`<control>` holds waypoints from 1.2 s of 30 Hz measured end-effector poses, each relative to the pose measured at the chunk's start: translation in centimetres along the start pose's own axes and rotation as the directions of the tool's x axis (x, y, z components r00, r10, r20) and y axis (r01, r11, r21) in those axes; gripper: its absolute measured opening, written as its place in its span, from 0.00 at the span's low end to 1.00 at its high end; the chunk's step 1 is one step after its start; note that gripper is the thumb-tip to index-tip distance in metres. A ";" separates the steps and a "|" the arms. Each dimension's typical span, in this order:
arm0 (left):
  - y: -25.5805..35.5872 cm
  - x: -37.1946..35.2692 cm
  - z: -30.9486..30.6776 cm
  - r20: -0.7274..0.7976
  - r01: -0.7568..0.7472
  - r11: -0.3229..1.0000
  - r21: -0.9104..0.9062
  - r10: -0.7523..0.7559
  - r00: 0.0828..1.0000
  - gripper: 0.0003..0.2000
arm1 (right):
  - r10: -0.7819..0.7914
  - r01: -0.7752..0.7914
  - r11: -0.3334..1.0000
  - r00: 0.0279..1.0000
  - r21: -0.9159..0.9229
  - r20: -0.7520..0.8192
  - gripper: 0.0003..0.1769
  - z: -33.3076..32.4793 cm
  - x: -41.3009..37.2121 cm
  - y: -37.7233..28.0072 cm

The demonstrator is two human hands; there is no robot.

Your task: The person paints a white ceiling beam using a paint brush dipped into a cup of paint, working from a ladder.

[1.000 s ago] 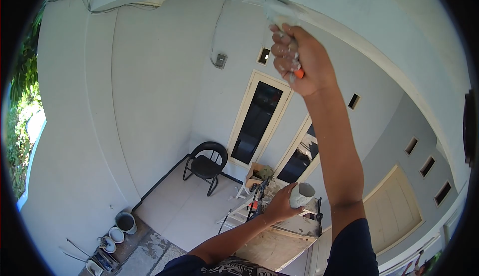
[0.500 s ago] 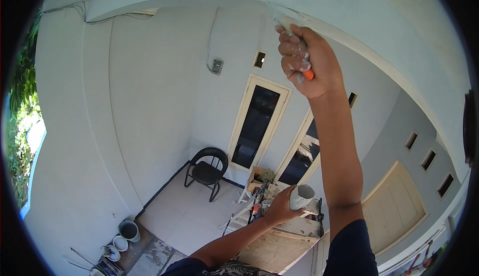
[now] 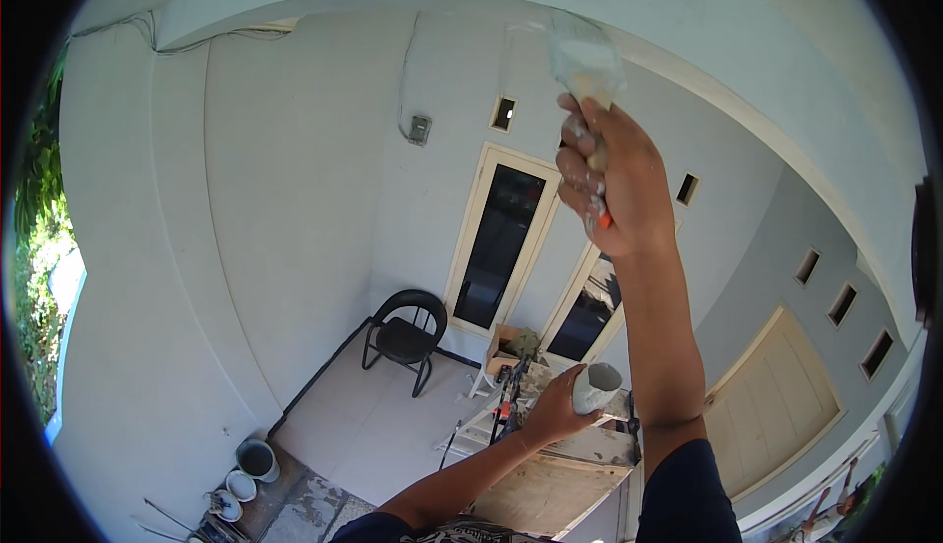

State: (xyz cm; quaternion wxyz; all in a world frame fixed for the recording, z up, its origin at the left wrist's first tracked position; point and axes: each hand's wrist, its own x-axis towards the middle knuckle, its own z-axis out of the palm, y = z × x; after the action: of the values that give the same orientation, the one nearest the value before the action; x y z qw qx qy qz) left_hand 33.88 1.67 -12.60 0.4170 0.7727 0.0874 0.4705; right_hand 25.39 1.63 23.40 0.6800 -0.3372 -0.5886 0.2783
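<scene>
My right hand (image 3: 624, 175) is raised and closed around the handle of a wide, flat paintbrush (image 3: 586, 57). Its pale, paint-covered head points up, blurred by motion, and overlaps the lower edge of the beam (image 3: 432, 1) in this view. An orange handle end shows below my fingers, which carry white paint smears. Lower down, my left hand (image 3: 556, 407) grips a paint-smeared cup (image 3: 595, 390) from its left side, its opening facing up. Shadow hides most of the cup's inside.
Below me are a paint-spotted wooden board (image 3: 535, 494) and a white ladder (image 3: 476, 435). A black chair (image 3: 405, 337) stands by the back wall, near a cardboard box (image 3: 503, 347). Several buckets (image 3: 257, 460) line the lower left wall. Cables (image 3: 147, 27) hang at upper left.
My right hand has moved down, drawing the paintbrush down with it, and the brush now shows its broad face. My left hand with the cup has barely moved. The view has shifted slightly.
</scene>
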 end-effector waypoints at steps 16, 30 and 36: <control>0.6 0.3 -0.3 0.031 -0.026 0.999 -0.039 0.027 0.999 0.40 | 0.167 -0.179 0.959 0.983 0.220 0.070 0.08 0.4 2.2 -1.1; 1.7 0.4 -0.7 0.034 -0.012 0.996 -0.091 0.015 0.999 0.40 | 0.164 -0.207 0.960 0.962 0.188 0.219 0.10 0.4 3.6 -3.8; 1.9 0.3 -0.7 0.000 -0.015 0.999 -0.046 0.015 1.000 0.39 | 0.223 -0.221 0.955 0.975 0.197 0.010 0.12 1.1 1.1 -3.9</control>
State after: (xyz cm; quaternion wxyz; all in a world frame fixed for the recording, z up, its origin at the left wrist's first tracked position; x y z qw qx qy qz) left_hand 32.98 0.95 -10.89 0.4314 0.7635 0.0707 0.4754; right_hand 24.41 0.19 27.26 0.6779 -0.3342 -0.5124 0.4076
